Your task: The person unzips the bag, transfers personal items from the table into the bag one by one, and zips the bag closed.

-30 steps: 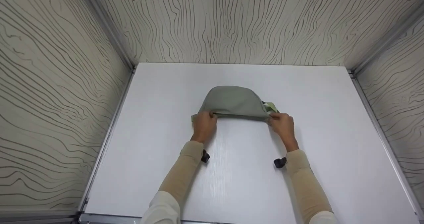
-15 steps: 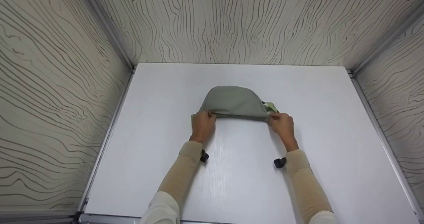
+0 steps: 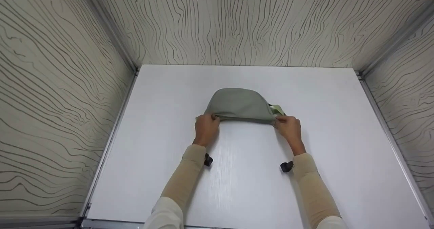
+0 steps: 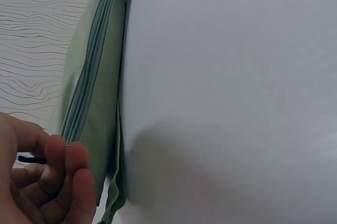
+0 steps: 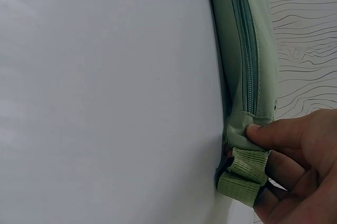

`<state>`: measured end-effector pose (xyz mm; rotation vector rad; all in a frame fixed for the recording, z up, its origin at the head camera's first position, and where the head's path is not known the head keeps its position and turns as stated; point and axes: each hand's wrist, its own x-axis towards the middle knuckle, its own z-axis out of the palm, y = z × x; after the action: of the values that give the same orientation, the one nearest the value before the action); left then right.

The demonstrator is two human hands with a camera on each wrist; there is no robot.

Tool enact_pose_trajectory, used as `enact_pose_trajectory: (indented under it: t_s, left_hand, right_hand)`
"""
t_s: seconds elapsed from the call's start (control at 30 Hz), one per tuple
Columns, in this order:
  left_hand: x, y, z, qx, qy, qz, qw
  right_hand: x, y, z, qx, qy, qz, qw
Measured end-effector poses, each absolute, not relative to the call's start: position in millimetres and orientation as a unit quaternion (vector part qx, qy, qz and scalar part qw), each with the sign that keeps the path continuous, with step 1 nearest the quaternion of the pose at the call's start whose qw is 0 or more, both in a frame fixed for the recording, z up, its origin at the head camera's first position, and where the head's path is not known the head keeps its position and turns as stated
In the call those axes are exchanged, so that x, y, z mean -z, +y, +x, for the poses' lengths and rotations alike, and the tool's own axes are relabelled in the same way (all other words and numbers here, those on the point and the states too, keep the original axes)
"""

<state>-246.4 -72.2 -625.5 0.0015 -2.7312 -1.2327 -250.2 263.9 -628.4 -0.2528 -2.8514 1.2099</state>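
Observation:
A sage-green belt bag (image 3: 237, 102) with a curved top lies on the white table, its zipper (image 4: 87, 76) running along the edge nearest me. At the bag's left end my left hand (image 3: 206, 126) pinches at the zipper line with thumb and fingers. A black zipper pull tab (image 4: 32, 159) sticks out from between those fingers in the left wrist view. My right hand (image 3: 289, 126) grips the bag's right end, thumb on the fabric just past the zipper's end. Folded green webbing strap (image 5: 243, 179) lies against its fingers in the right wrist view.
The white table (image 3: 237, 181) extends around the bag on all sides. Wood-grain patterned panels (image 3: 217, 25) stand behind it and at both sides, with metal rails along the edges. A black wrist camera (image 3: 286, 166) sits on each wrist.
My left hand has slid slightly left along the bag's zippered edge, now covering most of its left end. My right hand and the bag have stayed in place.

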Motion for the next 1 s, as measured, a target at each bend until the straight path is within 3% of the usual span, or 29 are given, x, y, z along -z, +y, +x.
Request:
enact_pose_trajectory:
  t_s: [1.0]
  left_hand:
    - [622, -93, -249, 0.437, -0.897, 0.029, 0.068]
  right_hand:
    - [626, 261, -247, -0.389, -0.918, -0.071, 0.034]
